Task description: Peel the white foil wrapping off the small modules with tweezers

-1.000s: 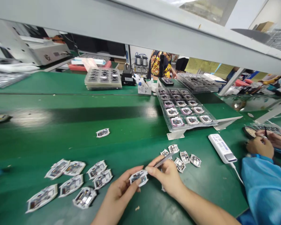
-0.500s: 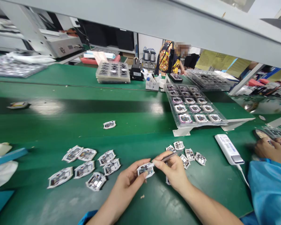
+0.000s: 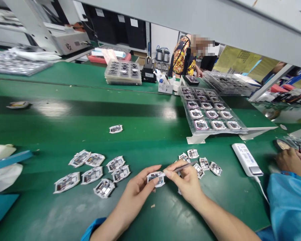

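Observation:
My left hand (image 3: 136,194) holds a small white-framed circuit board module (image 3: 160,180) above the green bench, thumb across its face. At the module's right edge are the thumb and forefinger of my right hand (image 3: 188,184), closed and touching it. A slim grey tool that looks like tweezers (image 3: 187,166) lies in the right hand, pointing up and right. Left of my hands, several similar modules (image 3: 92,175) rest in a loose group. A smaller group of modules (image 3: 204,163) sits beyond my right hand, and one more is partly hidden under it.
A clear tray of modules (image 3: 218,125) stands on a raised shelf at the back right. Near the right edge lies a white corded device (image 3: 247,160). A co-worker's hand (image 3: 293,162) and blue sleeve are at far right. A lone module (image 3: 115,129) lies mid-bench.
The view has shifted slightly, so the bench appears higher. My left thumb reaches further over the module, which both hands still hold at nearly the same spot.

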Motion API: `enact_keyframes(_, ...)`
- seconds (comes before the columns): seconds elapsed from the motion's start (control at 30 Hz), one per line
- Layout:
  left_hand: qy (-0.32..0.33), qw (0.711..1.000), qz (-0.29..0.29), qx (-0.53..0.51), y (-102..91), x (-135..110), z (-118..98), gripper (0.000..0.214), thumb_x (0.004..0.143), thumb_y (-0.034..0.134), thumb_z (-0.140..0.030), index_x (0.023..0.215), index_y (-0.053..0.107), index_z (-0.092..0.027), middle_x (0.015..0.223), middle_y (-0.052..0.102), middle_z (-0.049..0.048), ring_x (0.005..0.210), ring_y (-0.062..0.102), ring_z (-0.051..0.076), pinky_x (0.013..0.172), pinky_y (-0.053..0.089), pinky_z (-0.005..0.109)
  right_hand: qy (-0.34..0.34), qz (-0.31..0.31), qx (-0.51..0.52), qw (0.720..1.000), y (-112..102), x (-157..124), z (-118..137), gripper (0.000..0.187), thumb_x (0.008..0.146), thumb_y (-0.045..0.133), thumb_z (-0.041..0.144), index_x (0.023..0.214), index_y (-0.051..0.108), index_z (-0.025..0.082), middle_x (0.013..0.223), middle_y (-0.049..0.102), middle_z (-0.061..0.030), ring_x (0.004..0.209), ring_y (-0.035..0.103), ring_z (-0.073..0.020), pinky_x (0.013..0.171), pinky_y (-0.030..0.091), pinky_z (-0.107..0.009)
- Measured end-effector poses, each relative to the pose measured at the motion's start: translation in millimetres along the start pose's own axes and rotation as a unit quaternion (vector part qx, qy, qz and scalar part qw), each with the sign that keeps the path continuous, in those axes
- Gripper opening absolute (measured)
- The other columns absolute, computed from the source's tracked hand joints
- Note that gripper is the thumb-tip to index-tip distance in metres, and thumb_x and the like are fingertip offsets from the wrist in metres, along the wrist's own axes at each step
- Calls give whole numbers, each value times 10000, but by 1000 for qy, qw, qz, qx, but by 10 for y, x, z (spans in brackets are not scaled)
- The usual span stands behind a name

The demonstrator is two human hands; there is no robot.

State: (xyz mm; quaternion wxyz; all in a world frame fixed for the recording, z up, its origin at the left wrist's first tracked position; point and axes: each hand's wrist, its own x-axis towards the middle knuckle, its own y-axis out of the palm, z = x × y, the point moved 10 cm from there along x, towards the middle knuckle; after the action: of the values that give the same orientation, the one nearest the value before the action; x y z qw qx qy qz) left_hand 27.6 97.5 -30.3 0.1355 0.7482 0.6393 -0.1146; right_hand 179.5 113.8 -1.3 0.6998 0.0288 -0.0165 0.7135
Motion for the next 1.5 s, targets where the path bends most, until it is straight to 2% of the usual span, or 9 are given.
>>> enact_keyframes(0.2, 21, 1000, -18, -10, 24, 23, 25, 403, 767, 671, -442, 1055, 682, -161, 721, 634, -1, 619, 499, 150, 585, 408, 248, -22, -16, -34, 999, 6, -54, 58, 75, 798, 722, 259, 782, 712, 187, 747, 734, -40, 706, 692, -185, 666, 544, -291)
enact_keyframes(0.33, 25, 999, -26, -12, 29, 26, 32, 365, 786, 646, -448, 1009, 665, -159, 633, 550, -39, 567, 460, 135, 554, 368, 245, -58, 2, -65, 996, 43, -95, 130, 50, 821, 708, 237, 798, 707, 193, 786, 740, -53, 757, 698, -201, 718, 548, -326)
enact_keyframes(0.43, 14, 999, -16, -29, 42, 27, 57, 357, 786, 645, -437, 1011, 668, -161, 690, 586, -23, 594, 488, 137, 582, 387, 253, -88, 17, -88, 992, 52, -100, 191, 22, 843, 691, 210, 828, 705, 204, 823, 739, -52, 815, 692, -204, 772, 533, -343)
enact_keyframes(0.53, -13, 998, 1, -62, 54, 19, 126, 377, 811, 608, -437, 1055, 671, -157, 777, 637, 14, 662, 522, 157, 616, 397, 266, -97, 4, -63, 993, -5, -70, 216, 4, 829, 705, 205, 830, 702, 208, 862, 725, -50, 850, 678, -200, 795, 518, -337)
enact_keyframes(0.7, -22, 996, 20, -86, 74, 1, 159, 397, 846, 555, -467, 1037, 686, -145, 755, 650, 31, 676, 521, 173, 614, 385, 277, -63, 6, -16, 998, -3, -16, 120, 50, 784, 745, 230, 782, 698, 211, 795, 672, -22, 761, 640, -174, 708, 493, -296)
enact_keyframes(0.83, -22, 996, 26, -82, 94, -3, 133, 383, 836, 581, -471, 1003, 696, -146, 709, 639, 17, 640, 511, 160, 589, 378, 264, -44, 30, -5, 999, 64, -12, 53, 55, 766, 751, 224, 772, 698, 207, 782, 672, -24, 769, 632, -182, 727, 483, -308)
enact_keyframes(1.03, -19, 997, 10, -68, 74, -19, 84, 336, 822, 609, -419, 1011, 702, -156, 718, 644, 14, 655, 538, 160, 579, 394, 249, 34, 39, 39, 998, 77, 3, -106, 109, 751, 757, 277, 765, 681, 200, 743, 669, -11, 692, 610, -161, 651, 463, -279)
enact_keyframes(1.17, -6, 999, 18, -44, 81, -22, 51, 303, 823, 594, -372, 1024, 690, -167, 754, 660, 13, 676, 557, 163, 614, 430, 255, 12, 5, 21, 1000, 10, 1, -65, 106, 756, 752, 276, 762, 683, 196, 754, 672, -9, 722, 617, -157, 685, 463, -269)
enact_keyframes(1.5, 29, 999, 38, -4, 112, 4, 49, 282, 831, 583, -349, 1047, 660, -186, 833, 683, 21, 696, 594, 173, 640, 471, 269, 13, -4, 8, 1000, 4, -18, -90, 111, 764, 744, 280, 766, 676, 192, 749, 668, -10, 706, 614, -157, 674, 470, -272)
